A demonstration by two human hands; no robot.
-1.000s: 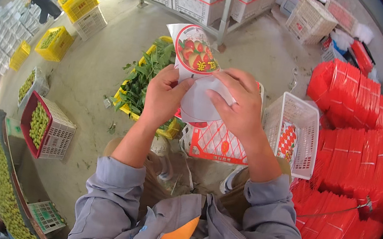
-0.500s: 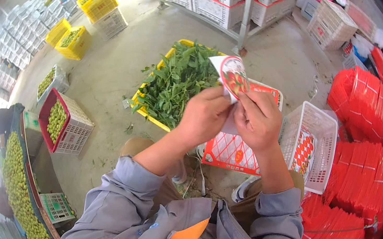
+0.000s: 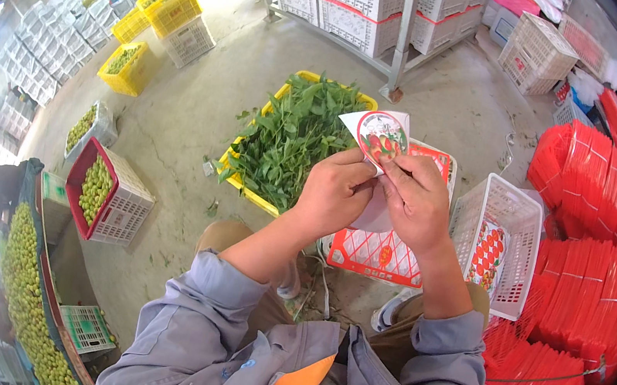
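Above a red-and-white box (image 3: 361,266), both hands pinch a white paper label (image 3: 385,131) with a round fruit picture on its upper part. My left hand (image 3: 335,194) has its fingers curled against the label's lower left edge. My right hand (image 3: 418,201) grips its lower right, thumb and forefinger near the round picture. A pale part of the sheet hangs down between the hands. Just beyond my left hand, green leafy sprigs (image 3: 305,126) heap over a yellow crate (image 3: 252,196). On the right, a white basket (image 3: 527,237) holds a sheet of fruit-printed labels (image 3: 489,251).
Stacks of red mesh-like material (image 3: 585,283) rise at the right. A metal rack (image 3: 404,41) with white cartons (image 3: 358,24) stands ahead. At the left are a crate of green fruit (image 3: 94,192), yellow crates (image 3: 126,67) and a long trough of green fruit (image 3: 30,296). Other people are farther off.
The label has turned to face me more squarely, so its round picture shows fully. Both hands keep their hold. My view has shifted slightly, and a person in the far background has moved.
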